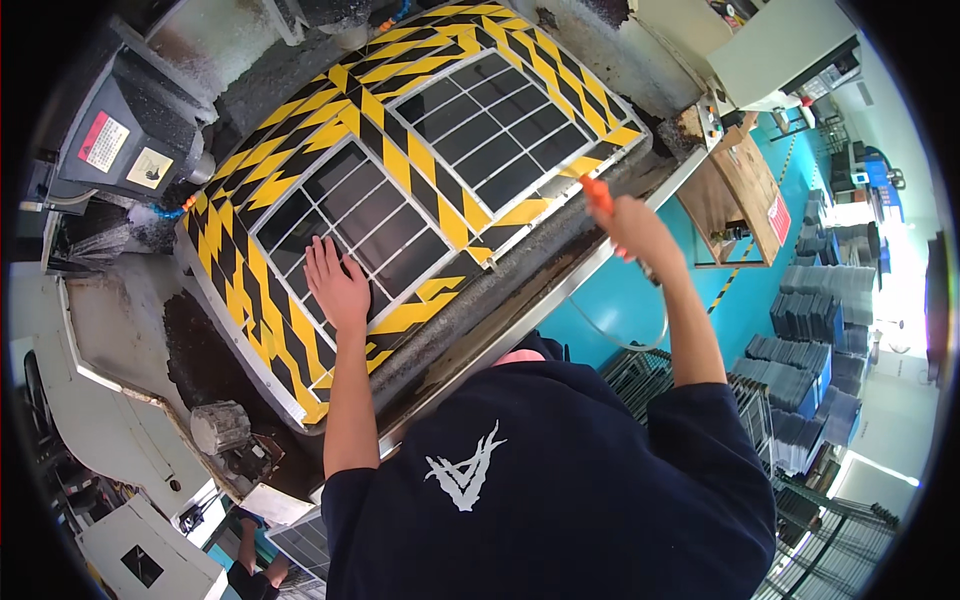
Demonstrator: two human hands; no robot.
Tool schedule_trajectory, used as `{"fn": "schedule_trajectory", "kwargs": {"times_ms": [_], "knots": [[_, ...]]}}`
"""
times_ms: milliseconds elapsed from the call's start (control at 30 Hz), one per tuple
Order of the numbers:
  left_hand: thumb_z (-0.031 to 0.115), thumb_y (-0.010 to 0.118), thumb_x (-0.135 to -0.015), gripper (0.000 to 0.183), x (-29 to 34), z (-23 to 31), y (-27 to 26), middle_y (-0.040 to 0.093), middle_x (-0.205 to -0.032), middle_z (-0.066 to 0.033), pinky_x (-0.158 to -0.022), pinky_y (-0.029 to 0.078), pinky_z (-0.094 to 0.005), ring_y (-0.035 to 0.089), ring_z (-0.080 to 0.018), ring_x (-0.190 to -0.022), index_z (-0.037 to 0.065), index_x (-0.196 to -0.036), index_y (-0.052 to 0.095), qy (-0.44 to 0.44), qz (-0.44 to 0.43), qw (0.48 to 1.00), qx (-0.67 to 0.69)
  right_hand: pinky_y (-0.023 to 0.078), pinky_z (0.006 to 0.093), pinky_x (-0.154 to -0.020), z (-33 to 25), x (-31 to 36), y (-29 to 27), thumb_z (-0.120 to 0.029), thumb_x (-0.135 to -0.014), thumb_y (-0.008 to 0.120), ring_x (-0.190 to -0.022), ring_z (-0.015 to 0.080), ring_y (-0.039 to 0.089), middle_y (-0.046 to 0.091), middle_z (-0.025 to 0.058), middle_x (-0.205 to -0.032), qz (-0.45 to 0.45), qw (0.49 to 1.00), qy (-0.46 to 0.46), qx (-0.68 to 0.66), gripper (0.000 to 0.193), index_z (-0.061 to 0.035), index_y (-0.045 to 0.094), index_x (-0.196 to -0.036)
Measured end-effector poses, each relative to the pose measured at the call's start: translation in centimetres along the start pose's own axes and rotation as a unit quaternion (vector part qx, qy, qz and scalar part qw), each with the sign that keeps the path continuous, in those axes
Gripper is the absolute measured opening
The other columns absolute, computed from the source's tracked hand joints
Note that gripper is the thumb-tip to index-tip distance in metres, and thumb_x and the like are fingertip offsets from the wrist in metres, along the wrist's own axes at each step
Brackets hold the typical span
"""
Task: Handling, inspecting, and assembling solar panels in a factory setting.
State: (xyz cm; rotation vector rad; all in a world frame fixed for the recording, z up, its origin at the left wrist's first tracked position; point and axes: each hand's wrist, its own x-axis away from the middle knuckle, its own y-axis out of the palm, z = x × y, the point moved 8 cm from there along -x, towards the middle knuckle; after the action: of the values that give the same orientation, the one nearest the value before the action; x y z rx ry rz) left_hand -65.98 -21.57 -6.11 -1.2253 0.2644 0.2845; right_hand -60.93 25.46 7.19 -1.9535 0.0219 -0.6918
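**Pressing left hand on striped machine door, right hand gripping orange tool**

Leaning over a machine enclosure with a door (400, 170) taped in yellow-and-black hazard stripes, two grid-barred dark windows set in it. Left hand (337, 285) is lying palm-down on the lower window (355, 225), fingers (322, 255) spread flat against the bars, thumb out to the side. Left forearm is coming up from the lower edge, bare below a dark sleeve.

Right hand (635, 232) is sitting at the right edge of the door, just beside the lower corner of the upper window (495, 115). Its fingers are closing round an orange tool (597, 193); only the orange tip is showing above the fist, the rest is hidden in the grip. A thin clear hose (640, 340) is looping down below that hand, over the teal floor (640, 300).

Surroundings: grey machine head (130, 130) with warning labels at upper left, chips and dark grime along the enclosure rim, a small metal cylinder (220, 425) at lower left. Wooden pallet board (750, 180) at right, stacks of dark flat panels (810, 340) beyond it on the floor. Another person's arm (248, 545) is partly showing at the bottom edge
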Motion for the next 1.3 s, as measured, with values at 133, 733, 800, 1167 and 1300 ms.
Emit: {"fn": "schedule_trajectory", "kwargs": {"times_ms": [133,733,800,1167,1300], "knots": [[0.023,0.051,-0.102,0.046,0.1,0.2,-0.1,0.046,-0.159,-0.0124,-0.125,0.025,-0.0474,0.036,-0.032,-0.151,0.004,-0.144,0.056,0.004,0.01,1.0,-0.01,0.057,0.0499,-0.06,-5.1,2.7,4.1,-0.051,-0.101,0.058,-0.063,0.0391,0.071,0.068,0.0225,-0.066,0.018,0.985,-0.141,0.092,0.062,0.0052,0.067,-0.077],[0.022,0.051,-0.103,0.046,0.0,0.2,-0.4,0.046,-0.159,-0.013,-0.125,0.026,-0.0474,0.037,-0.0326,-0.15,0.004,-0.145,0.055,-0.005,0.003,1.0,0.002,0.059,0.0363,-0.05,-3.8,-7.9,-0.1,-0.051,-0.103,0.057,-0.052,0.0255,0.07,0.067,0.0126,-0.061,0.054,0.998,-0.03,-0.009,0.064,0.0084,0.066,-0.081],[0.022,0.051,-0.102,0.046,0.0,0.3,-0.5,0.046,-0.159,-0.0135,-0.125,0.025,-0.0474,0.037,-0.0327,-0.15,0.004,-0.145,0.055,-0.002,0.005,1.0,0.001,0.059,0.036,-0.049,-2.9,-8.8,-1.9,-0.051,-0.103,0.057,-0.05,0.0242,0.069,0.066,0.0116,-0.06,0.063,0.998,-0.004,-0.015,0.064,0.0094,0.065,-0.082],[0.02,0.052,-0.101,0.046,-0.1,0.4,-0.5,0.046,-0.158,-0.0163,-0.125,0.025,-0.0486,0.038,-0.0339,-0.149,0.003,-0.143,0.056,-0.005,0.0,1.0,0.009,0.055,0.055,-0.074,-9.2,0.2,4.3,-0.048,-0.102,0.057,-0.076,0.0475,0.069,0.068,0.028,-0.075,0.049,0.969,-0.209,0.125,0.059,0.0051,0.068,-0.078],[0.02,0.052,-0.101,0.046,-0.1,0.5,-0.9,0.047,-0.157,-0.0167,-0.125,0.026,-0.0482,0.039,-0.0339,-0.149,0.002,-0.143,0.056,0.0,0.009,1.0,0.009,0.056,0.0534,-0.069,-12.0,-0.1,5.5,-0.048,-0.102,0.058,-0.075,0.0465,0.069,0.068,0.027,-0.074,0.045,0.959,-0.244,0.139,0.057,0.0034,0.068,-0.079]]}}
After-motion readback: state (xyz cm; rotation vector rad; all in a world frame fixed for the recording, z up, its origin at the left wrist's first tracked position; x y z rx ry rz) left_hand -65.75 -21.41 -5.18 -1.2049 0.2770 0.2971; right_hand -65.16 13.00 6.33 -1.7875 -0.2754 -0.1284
